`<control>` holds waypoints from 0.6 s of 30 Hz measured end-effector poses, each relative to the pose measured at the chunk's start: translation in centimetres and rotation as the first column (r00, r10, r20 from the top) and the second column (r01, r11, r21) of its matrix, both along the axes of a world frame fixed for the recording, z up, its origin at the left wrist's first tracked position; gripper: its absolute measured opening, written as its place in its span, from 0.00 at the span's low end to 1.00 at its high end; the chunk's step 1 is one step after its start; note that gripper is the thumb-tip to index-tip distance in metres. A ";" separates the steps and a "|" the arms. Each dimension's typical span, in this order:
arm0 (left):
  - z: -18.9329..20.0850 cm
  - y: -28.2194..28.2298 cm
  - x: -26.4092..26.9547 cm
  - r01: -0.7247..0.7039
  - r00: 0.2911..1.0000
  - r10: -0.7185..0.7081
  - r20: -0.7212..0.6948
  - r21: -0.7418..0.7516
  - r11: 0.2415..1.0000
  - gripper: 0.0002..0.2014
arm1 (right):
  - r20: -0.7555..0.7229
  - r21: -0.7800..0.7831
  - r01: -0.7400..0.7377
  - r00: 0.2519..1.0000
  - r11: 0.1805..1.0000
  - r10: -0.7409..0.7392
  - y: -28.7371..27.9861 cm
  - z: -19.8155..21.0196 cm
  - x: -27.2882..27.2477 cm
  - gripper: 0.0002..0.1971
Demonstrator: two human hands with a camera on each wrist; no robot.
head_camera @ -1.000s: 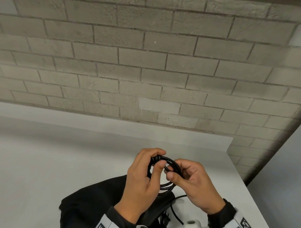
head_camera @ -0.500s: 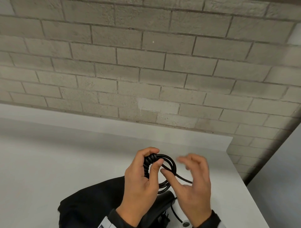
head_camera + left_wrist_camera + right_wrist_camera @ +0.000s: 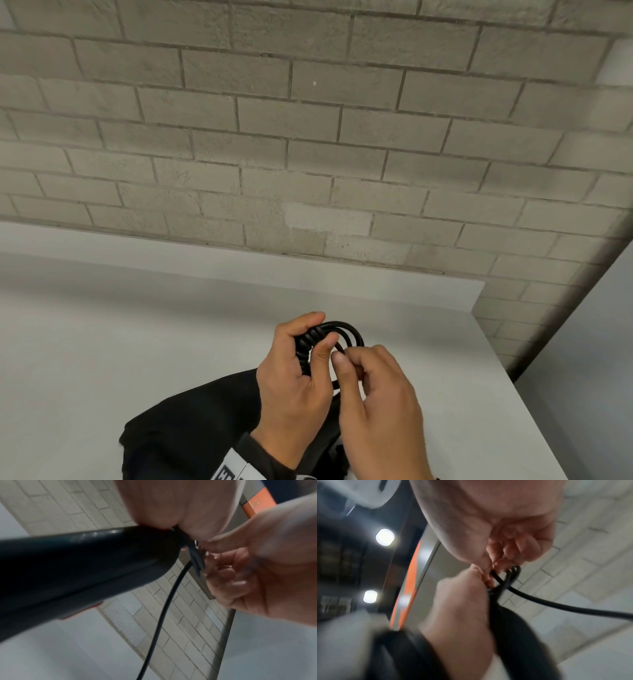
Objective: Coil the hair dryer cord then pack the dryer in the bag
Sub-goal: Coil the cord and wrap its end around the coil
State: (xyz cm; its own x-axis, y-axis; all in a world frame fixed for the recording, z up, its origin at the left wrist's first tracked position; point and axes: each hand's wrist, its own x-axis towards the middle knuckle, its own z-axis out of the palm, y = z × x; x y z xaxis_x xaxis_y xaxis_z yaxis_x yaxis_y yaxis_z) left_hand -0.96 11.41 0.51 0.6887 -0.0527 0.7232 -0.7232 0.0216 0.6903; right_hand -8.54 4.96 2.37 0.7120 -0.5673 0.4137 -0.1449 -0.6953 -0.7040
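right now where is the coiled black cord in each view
Head: the coiled cord sits low centre, gripped by the left hand and pinched by the right hand.
Left wrist: only a loose strand, centre.
Right wrist: loops at centre.
Shared landmark: the brick wall.

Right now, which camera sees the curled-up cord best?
The head view: the coiled cord shows as whole loops, pinched by the left hand and the right hand. The right wrist view shows a blurry bundle, the left wrist view one loose strand.
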 end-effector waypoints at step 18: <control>0.5 0.0 0.3 -0.026 0.999 0.023 -0.025 -0.113 0.993 0.15 | 0.261 0.529 -0.326 0.941 0.783 0.216 -0.6 0.4 -2.1 0.09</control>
